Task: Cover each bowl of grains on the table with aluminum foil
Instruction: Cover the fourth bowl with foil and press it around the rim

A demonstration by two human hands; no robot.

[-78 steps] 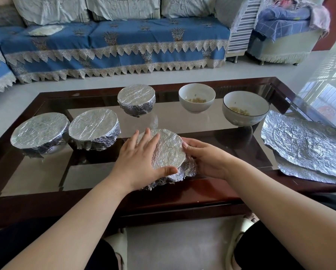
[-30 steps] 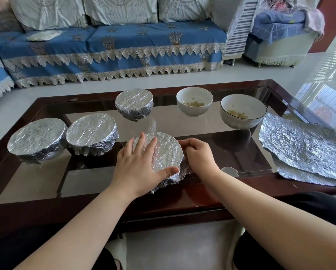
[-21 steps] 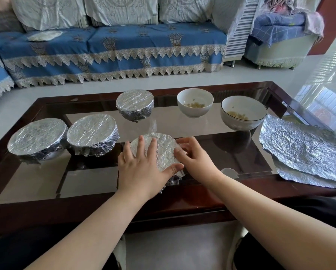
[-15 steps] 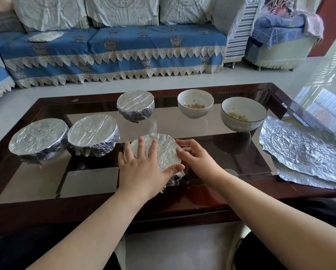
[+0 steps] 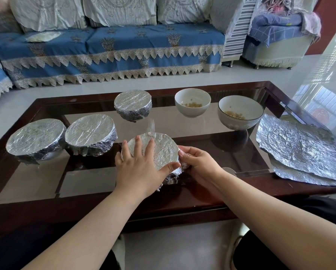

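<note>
Four foil-covered bowls (image 5: 90, 132), two uncovered bowls (image 5: 192, 102); left hand (image 5: 138, 168) lies flat on one, right hand (image 5: 199, 164) pinches its foil edge.

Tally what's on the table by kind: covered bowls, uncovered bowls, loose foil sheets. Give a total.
Covered bowls: 4
Uncovered bowls: 2
Loose foil sheets: 2, stacked; more beneath can't be ruled out
Total: 8
</note>
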